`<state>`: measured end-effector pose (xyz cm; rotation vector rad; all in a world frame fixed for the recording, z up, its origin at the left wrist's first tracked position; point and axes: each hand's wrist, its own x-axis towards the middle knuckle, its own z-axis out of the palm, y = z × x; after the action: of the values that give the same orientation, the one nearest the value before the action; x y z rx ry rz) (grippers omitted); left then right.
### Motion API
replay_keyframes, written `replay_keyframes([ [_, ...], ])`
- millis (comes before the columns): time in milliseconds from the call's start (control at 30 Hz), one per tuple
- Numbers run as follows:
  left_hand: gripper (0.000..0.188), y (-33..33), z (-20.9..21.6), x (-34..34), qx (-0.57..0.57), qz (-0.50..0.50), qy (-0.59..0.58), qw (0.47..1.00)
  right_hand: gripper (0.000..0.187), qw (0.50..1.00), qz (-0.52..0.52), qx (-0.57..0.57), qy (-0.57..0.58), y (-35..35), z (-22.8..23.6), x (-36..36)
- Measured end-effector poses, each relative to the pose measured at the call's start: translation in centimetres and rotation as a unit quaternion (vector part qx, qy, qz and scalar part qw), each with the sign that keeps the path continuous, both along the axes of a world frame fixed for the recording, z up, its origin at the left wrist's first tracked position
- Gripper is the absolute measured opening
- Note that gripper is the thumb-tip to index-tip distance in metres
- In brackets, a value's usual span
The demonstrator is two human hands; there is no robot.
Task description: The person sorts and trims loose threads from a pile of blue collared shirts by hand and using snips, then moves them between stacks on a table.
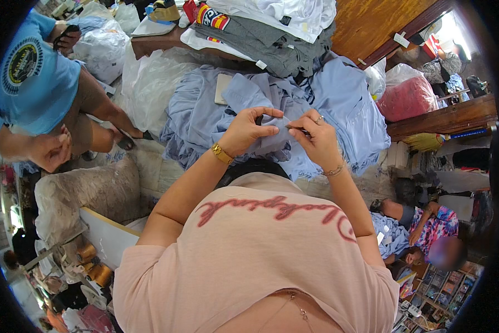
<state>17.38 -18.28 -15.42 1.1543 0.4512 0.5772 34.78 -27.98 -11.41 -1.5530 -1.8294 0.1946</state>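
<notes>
Both my hands are raised close together in front of my chest, above a heap of light blue-grey garments. My left hand, with a gold watch at its wrist, has its thumb and index finger curved and apart. Cloth shows through the gap between them. My right hand, wearing a ring and a bracelet, pinches with thumb and fingers; whatever it holds is too small to make out. A thin pale sliver shows between the fingertips of the two hands. On the garments lies a small cream-coloured flat rectangle.
Beyond the heap, folded grey and white garments are stacked. A person in a blue shirt stands at the left, near a plastic-wrapped bundle. Thread cones stand lower left. Another person sits at the right, below a broom.
</notes>
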Motion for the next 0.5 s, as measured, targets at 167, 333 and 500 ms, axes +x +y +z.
replay_keyframes([
  [167,0.023,2.9,0.2,-1.6,0.075,0.133,0.025,0.988,0.018,0.974,-0.146,0.133,0.109,-0.1,0.3,-0.5],
  [333,0.018,7.7,1.4,-5.1,0.243,0.305,0.081,0.917,0.018,0.944,-0.265,-0.059,0.187,-4.4,-3.4,3.9],
  [500,0.023,6.9,0.9,-6.8,0.592,0.309,0.274,0.692,0.021,0.903,-0.283,-0.246,0.209,-9.9,-7.2,3.6],
])
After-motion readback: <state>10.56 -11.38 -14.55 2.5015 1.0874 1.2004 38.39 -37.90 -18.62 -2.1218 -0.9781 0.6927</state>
